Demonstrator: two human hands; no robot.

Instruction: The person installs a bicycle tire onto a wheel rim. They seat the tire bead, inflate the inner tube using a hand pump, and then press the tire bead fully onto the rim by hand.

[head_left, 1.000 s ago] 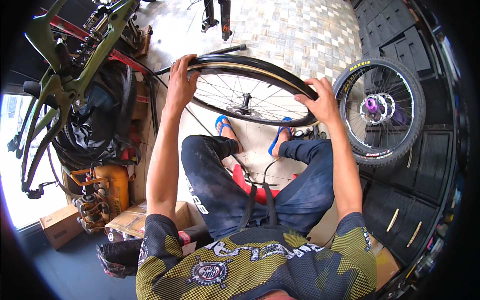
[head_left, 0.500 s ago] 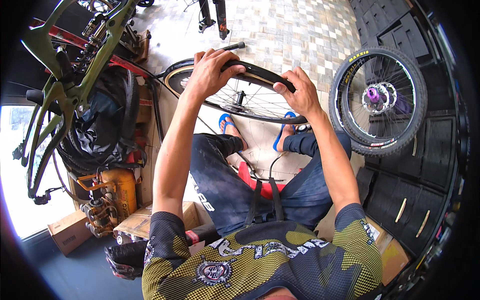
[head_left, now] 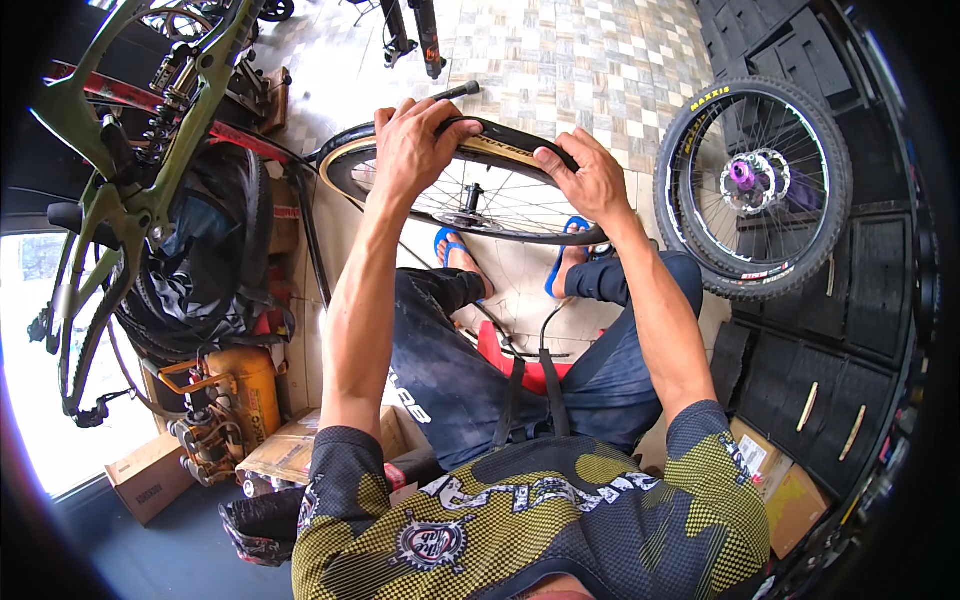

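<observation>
I hold a spoked bicycle wheel (head_left: 474,218) tilted above my feet, with a black tire (head_left: 501,129) that has a tan sidewall. My left hand (head_left: 416,146) grips the upper edge of the tire left of centre, fingers over the top, thumb pointing right along it. My right hand (head_left: 590,176) grips the same edge further right, thumb pressed on the tire. Part of the rim behind my hands and wrists is hidden. The wheel's black hub (head_left: 471,198) sits below, between them.
An olive bike frame (head_left: 155,170) and a red one stand left, above an orange compressor (head_left: 243,393) and cardboard boxes (head_left: 148,475). A second wheel (head_left: 750,182) leans against black drawers (head_left: 850,400) at right. A fork (head_left: 425,40) hangs at the top; blue sandals (head_left: 450,245) are on my feet.
My left hand has moved right and up onto the middle of the tire's top; my right hand has moved left and up. Both are closer together, and the wheel's left side now shows.
</observation>
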